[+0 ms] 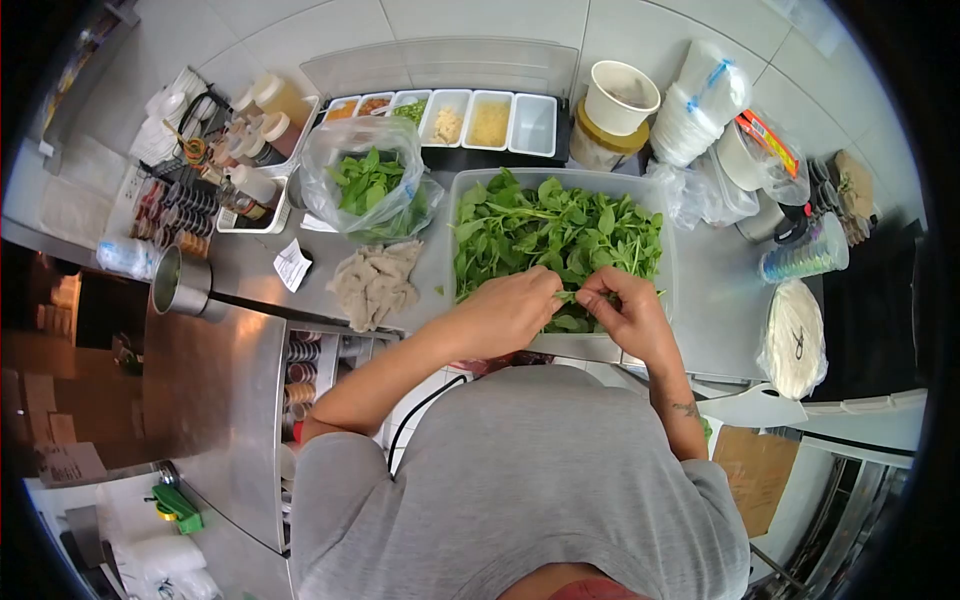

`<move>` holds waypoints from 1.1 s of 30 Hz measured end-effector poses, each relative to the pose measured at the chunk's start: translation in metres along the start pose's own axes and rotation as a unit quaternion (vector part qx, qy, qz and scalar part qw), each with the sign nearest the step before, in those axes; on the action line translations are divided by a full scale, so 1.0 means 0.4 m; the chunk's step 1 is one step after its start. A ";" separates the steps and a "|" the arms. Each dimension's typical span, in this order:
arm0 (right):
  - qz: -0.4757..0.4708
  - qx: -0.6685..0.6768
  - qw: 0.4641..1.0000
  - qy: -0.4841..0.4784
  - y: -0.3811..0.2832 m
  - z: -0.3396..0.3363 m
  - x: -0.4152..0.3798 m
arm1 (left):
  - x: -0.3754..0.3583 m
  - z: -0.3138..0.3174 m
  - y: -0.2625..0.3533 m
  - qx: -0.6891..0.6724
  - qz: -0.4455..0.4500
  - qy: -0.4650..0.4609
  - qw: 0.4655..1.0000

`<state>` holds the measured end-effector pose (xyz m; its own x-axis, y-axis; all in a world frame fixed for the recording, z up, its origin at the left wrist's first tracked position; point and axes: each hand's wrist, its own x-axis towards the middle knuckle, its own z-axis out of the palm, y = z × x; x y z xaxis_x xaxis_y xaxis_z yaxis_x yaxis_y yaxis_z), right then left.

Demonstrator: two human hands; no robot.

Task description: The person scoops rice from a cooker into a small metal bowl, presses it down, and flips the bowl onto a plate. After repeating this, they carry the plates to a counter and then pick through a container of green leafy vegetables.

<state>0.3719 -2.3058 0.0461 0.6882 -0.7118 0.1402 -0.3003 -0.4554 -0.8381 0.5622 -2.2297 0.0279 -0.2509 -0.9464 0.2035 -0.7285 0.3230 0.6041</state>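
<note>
A large translucent plastic tub stands in front of me, heaped with leafy green herb sprigs that look like basil. Over its near edge, my left hand and my right hand meet closely. A thin green herb stem runs between their fingertips, pinched by both; the left fingertips are partly hidden. To the left of the tub, a clear plastic bag gapes at the top with loose green leaves inside.
A crumpled beige cloth and a paper slip lie left of the tub. Behind stand white topping trays and stacked round containers. Sauce bottles and a metal pot are at left; a bagged white stack is at right.
</note>
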 end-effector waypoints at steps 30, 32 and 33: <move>0.061 0.156 0.985 0.033 0.133 0.006 0.122 | 0.036 -0.056 -0.128 -0.066 -0.126 0.138 0.980; 0.049 0.117 0.992 0.029 0.126 -0.011 0.122 | 0.033 -0.100 -0.125 -0.176 -0.158 0.144 0.961; 0.042 0.097 0.994 0.029 0.124 -0.014 0.123 | 0.030 -0.110 -0.123 -0.194 -0.174 0.149 0.954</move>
<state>0.3872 -2.3665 0.0145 0.6251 -0.7751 0.0918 -0.2171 -0.2857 -0.9334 0.6233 -2.2570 0.0345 0.1983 -0.9735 0.1139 -0.4301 0.0180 0.9026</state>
